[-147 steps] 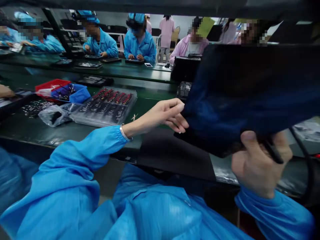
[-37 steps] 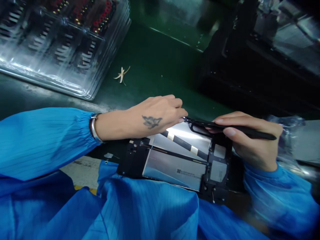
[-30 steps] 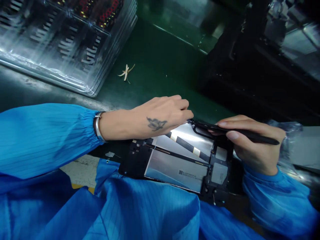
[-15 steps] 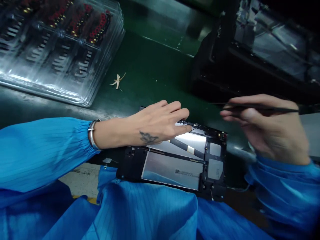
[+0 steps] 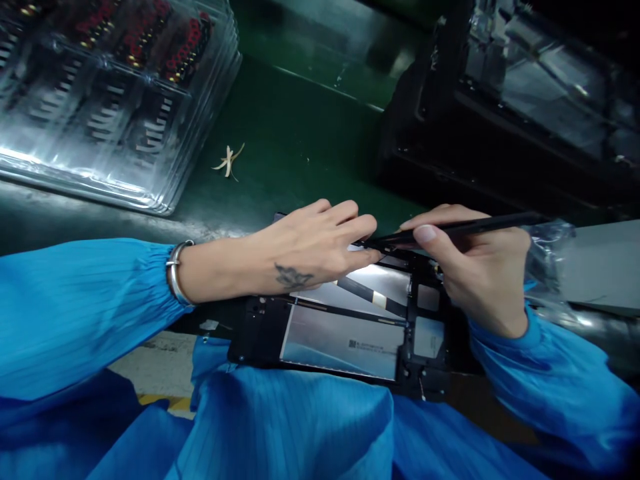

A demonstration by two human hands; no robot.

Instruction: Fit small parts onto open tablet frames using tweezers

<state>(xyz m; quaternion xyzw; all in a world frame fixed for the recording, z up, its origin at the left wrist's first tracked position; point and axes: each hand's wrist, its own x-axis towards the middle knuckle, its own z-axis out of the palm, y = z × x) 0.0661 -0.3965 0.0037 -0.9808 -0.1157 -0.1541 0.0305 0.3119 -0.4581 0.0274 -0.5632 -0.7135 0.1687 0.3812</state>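
Observation:
An opened tablet [image 5: 345, 337], black-framed with silver panels and a dark ribbon cable [image 5: 370, 293], lies near the body at the bench's front edge. Across its upper left part rests my left hand [image 5: 320, 247], fingers curled and thumb close to the forefinger over the top edge; whatever they hold is hidden. My right hand [image 5: 470, 263] is closed on slim black tweezers [image 5: 480, 225]. Their tips reach the tablet's top edge, right beside my left fingertips. What the tips touch is too small to make out.
Stacked clear plastic trays [image 5: 115, 127] with red and black parts stand at the upper left. A large black box [image 5: 450, 147] with plastic wrapping occupies the upper right. Pale scraps [image 5: 229, 161] lie on the green bench [image 5: 300, 127]. Clear film [image 5: 550, 253] sits behind my right hand.
My right hand has moved left with the tweezers, bringing their tips from above the right side to the tablet's top edge. My left hand stays in place on the tablet.

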